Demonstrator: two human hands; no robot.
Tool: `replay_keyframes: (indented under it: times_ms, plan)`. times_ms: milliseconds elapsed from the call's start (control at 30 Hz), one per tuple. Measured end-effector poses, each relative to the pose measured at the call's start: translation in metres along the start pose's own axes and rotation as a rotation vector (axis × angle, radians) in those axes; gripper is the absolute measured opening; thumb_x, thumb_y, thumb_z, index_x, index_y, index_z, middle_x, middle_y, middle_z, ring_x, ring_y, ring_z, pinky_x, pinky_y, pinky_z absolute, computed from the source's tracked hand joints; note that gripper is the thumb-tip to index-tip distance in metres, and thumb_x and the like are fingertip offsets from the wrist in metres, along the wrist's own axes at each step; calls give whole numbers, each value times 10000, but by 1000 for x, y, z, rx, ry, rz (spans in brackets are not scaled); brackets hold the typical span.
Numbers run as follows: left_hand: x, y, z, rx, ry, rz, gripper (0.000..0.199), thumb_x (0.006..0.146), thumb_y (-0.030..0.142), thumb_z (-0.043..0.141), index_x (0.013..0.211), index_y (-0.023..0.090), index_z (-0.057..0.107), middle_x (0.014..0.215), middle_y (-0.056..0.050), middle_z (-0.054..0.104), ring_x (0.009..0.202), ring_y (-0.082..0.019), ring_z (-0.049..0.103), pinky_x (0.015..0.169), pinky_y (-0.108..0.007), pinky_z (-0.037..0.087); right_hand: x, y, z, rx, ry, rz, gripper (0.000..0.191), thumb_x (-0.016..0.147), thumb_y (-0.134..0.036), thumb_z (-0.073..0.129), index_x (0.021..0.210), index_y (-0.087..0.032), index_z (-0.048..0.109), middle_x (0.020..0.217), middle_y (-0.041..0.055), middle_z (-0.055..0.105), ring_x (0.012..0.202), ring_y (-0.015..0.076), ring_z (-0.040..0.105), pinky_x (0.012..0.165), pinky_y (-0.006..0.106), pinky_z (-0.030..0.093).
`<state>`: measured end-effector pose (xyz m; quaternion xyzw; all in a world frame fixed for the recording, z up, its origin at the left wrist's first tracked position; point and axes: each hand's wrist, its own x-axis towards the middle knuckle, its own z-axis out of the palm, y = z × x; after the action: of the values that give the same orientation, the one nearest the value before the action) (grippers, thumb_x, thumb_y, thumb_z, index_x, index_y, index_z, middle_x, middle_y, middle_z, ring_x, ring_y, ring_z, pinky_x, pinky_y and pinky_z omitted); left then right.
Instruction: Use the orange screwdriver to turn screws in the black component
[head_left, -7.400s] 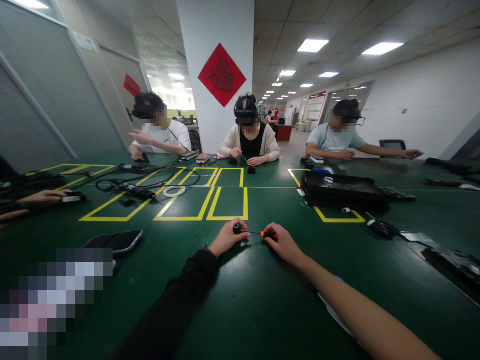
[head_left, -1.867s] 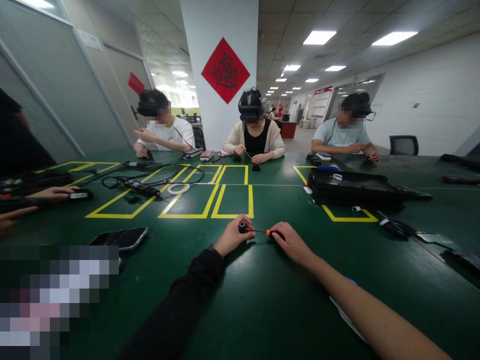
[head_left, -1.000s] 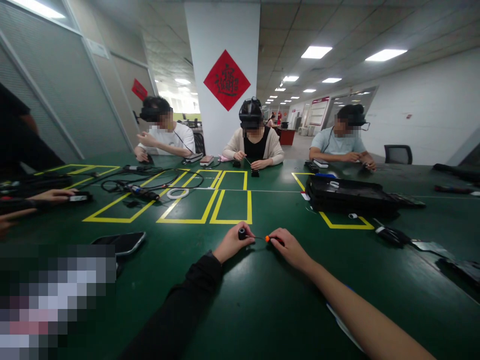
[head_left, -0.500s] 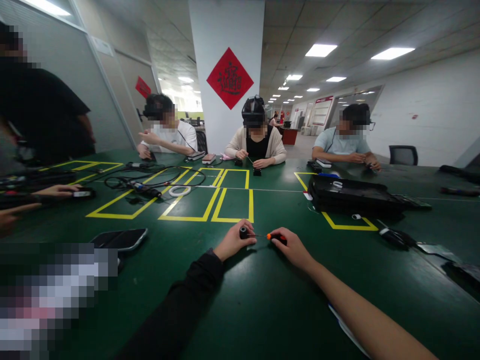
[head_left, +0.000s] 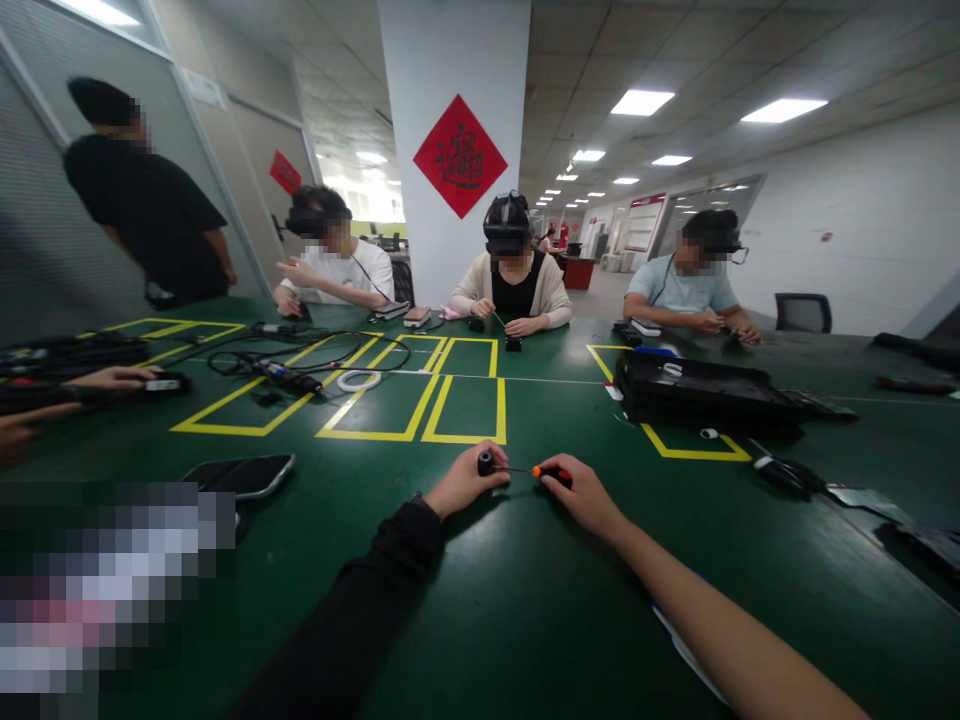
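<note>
My left hand (head_left: 466, 482) is closed around a small black part with a round, lens-like end (head_left: 486, 463), just above the green table (head_left: 480, 610). Its exact kind is too small to make out. In my right hand (head_left: 581, 492) is a screwdriver (head_left: 537, 472) with an orange and black handle, gripped between thumb and fingers. The thin shaft points left, and its tip reaches the black part at my left fingers. Whether the tip sits in a screw is hidden.
A phone (head_left: 251, 476) lies left of my sleeve. Black trays (head_left: 705, 393) stand on the right, with cables (head_left: 787, 475) nearby. Yellow tape (head_left: 367, 436) marks rectangles ahead. Tangled cables and a white tape roll (head_left: 358, 381) lie left. Several people sit across the table.
Both my hands stay nearly in place, the screwdriver still at the black part. A standing person at the far left has moved right and farther back.
</note>
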<state>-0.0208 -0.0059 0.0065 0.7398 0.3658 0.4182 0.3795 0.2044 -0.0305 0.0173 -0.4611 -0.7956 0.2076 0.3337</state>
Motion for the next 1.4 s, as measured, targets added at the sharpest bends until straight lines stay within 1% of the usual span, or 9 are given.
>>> replay_keyframes:
  times_ms: [200, 433, 633, 833, 967, 1067, 1167, 1267, 1400]
  plan:
    - [0, 0, 0, 3, 0, 12, 228, 690, 224, 642, 887, 154, 549, 823, -18, 613, 771, -142, 575, 777, -310, 433, 0, 0, -1, 2, -5, 16, 188, 810, -234, 499, 956, -185, 605, 945, 52, 598, 896, 178, 537, 827, 339, 411]
    - [0, 2, 0, 5, 2, -7, 216, 691, 233, 640, 873, 154, 555, 807, -16, 611, 756, -141, 574, 758, -301, 437, 0, 2, 0, 7, 14, 13, 180, 802, -240, 514, 946, -187, 608, 937, 48, 598, 895, 176, 535, 828, 339, 410]
    - [0, 3, 1, 68, 39, -15, 210, 674, 254, 651, 838, 152, 569, 814, -17, 601, 760, -146, 560, 755, -300, 434, -1, -1, 0, 5, 5, -9, 193, 789, -268, 541, 953, -197, 611, 928, 43, 598, 878, 174, 531, 799, 328, 421]
    - [0, 2, 1, 85, 44, 8, 175, 696, 244, 629, 836, 159, 566, 814, -13, 601, 760, -142, 560, 753, -288, 429, 0, -2, 1, -34, -4, -36, 223, 869, -262, 422, 868, -192, 634, 863, 52, 603, 875, 182, 511, 812, 339, 394]
    - [1, 1, 0, 88, 39, 0, 178, 700, 237, 623, 849, 160, 565, 811, -11, 600, 757, -139, 562, 740, -282, 428, 0, -5, 2, -39, 29, -35, 140, 817, -253, 511, 892, -194, 613, 897, 52, 588, 903, 193, 498, 816, 344, 394]
    - [1, 0, 0, 79, 33, 9, 173, 698, 235, 625, 843, 160, 567, 812, -10, 602, 754, -138, 562, 735, -279, 428, -2, -7, 2, -22, 26, -17, 163, 775, -255, 567, 928, -202, 588, 934, 47, 575, 913, 192, 495, 813, 338, 402]
    - [1, 0, -1, 67, 28, 19, 162, 699, 231, 622, 835, 160, 571, 819, -14, 604, 759, -140, 563, 744, -286, 430, -2, -7, 3, -14, 11, -9, 170, 809, -264, 522, 957, -203, 580, 943, 46, 573, 915, 184, 496, 820, 332, 400]
    - [1, 0, -1, 58, 28, 17, 153, 698, 220, 618, 831, 158, 574, 816, -16, 605, 754, -138, 563, 746, -287, 431, -1, -5, 2, -36, -3, -17, 190, 863, -245, 423, 901, -196, 602, 898, 47, 582, 903, 180, 496, 827, 335, 388]
    - [2, -1, -1, 84, 36, 4, 152, 698, 215, 617, 830, 153, 571, 814, -16, 603, 755, -136, 559, 741, -281, 429, 0, -4, 1, -45, 1, -35, 147, 834, -210, 461, 870, -186, 601, 874, 46, 581, 880, 180, 498, 811, 331, 394]
